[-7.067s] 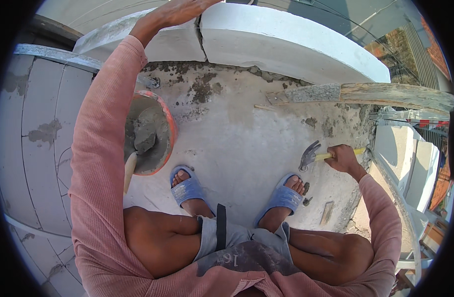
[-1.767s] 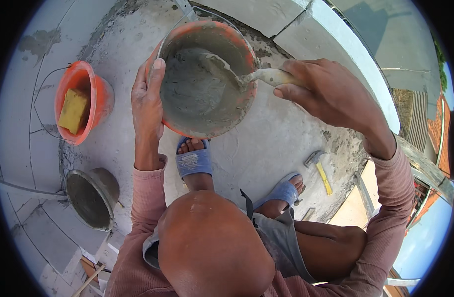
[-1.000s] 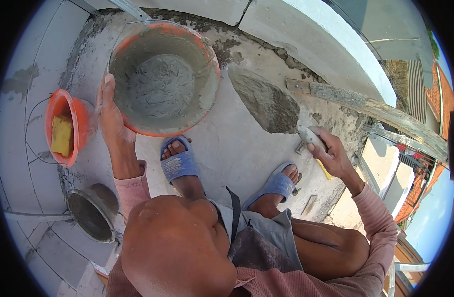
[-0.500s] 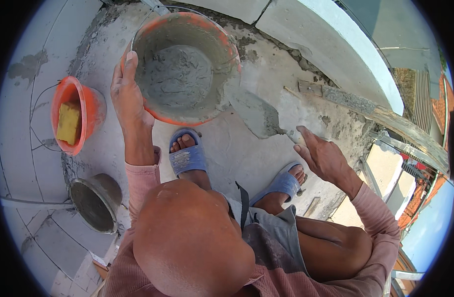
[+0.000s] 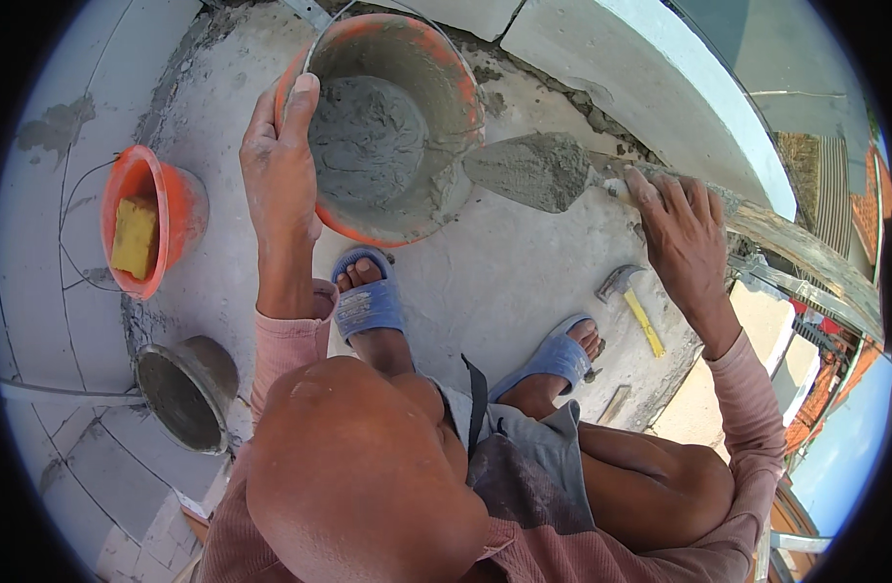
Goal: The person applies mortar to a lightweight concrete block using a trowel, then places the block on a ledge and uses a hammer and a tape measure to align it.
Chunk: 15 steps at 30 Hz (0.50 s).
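Observation:
An orange bucket [image 5: 368, 228], smeared with grey mortar [image 5: 368, 136], stands tilted on the floor ahead of my feet. My left hand [image 5: 283, 160] grips its left rim, thumb on top and the fingers partly hidden behind the wall. In my right hand [image 5: 681, 228] is the handle of a trowel [image 5: 533, 173], held to the right of the bucket. Its blade lies level and carries rough grey mortar; the tip is at the bucket's right rim.
At the left stand a smaller orange bucket [image 5: 188, 209] with a yellow sponge [image 5: 137, 238] inside and a dark bucket [image 5: 198, 394]. A long wooden plank [image 5: 805, 248] lies at right. A yellow-handled tool [image 5: 644, 321] rests near my right sandal [image 5: 553, 364]. A low wall [image 5: 650, 87] curves behind.
My right hand has moved up and right with the trowel, whose blade has turned and now shows mortar. The big bucket and my left hand have shifted slightly right, uncovering the yellow-handled tool.

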Each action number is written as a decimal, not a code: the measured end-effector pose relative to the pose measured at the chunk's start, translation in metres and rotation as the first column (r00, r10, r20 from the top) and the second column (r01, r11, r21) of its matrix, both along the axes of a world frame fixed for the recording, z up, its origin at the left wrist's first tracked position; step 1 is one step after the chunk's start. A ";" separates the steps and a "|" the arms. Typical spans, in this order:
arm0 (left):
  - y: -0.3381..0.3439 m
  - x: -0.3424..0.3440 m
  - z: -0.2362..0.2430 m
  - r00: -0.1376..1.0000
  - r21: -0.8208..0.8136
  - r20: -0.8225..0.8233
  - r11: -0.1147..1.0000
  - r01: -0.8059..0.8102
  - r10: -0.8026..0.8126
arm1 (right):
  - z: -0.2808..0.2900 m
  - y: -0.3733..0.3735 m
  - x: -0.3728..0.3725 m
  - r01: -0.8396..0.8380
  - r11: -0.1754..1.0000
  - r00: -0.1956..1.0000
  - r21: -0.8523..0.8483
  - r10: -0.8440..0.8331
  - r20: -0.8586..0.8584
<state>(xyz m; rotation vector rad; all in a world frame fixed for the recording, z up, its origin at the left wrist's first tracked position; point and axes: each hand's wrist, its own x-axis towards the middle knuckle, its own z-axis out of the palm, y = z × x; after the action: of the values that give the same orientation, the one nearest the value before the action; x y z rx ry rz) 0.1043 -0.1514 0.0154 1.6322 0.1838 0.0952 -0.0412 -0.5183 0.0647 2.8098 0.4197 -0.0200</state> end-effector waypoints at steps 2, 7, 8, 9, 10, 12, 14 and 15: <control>-0.003 0.000 0.013 0.999 0.015 0.042 1.000 0.003 -0.004 | 0.006 0.000 0.004 -0.031 0.999 0.999 0.032 0.029 0.037; -0.021 -0.004 0.015 0.998 0.073 -0.021 0.996 0.053 -0.052 | -0.026 0.021 0.003 -0.070 0.946 0.994 0.316 0.094 -0.061; -0.025 -0.007 0.016 0.998 0.078 -0.027 0.996 0.050 -0.048 | -0.033 0.028 0.002 -0.072 0.944 0.993 0.321 0.098 -0.066; -0.029 -0.008 0.019 0.998 0.113 0.007 0.992 0.063 -0.064 | -0.040 0.035 0.003 -0.024 0.893 0.993 0.449 0.074 -0.094; -0.031 -0.011 0.022 0.996 0.150 0.042 0.986 0.071 -0.078 | -0.045 0.040 0.002 0.021 0.823 0.991 0.567 0.059 -0.123; -0.028 -0.010 0.024 0.995 0.146 0.063 0.987 0.073 -0.083 | -0.050 0.047 0.004 0.006 0.769 0.992 0.639 0.074 -0.099; -0.028 -0.009 0.021 0.999 0.022 0.000 0.999 0.048 -0.048 | -0.054 0.046 -0.002 0.140 0.596 0.984 0.790 0.002 -0.176; -0.026 -0.008 0.020 0.999 0.014 0.008 0.999 0.051 -0.051 | -0.053 0.044 -0.004 0.137 0.603 0.986 0.786 -0.002 -0.170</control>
<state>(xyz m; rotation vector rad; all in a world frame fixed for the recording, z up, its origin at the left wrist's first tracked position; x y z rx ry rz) 0.0964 -0.1775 0.0353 1.6486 0.1352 0.0642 -0.0452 -0.4747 0.0115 3.7507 0.4239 -0.0844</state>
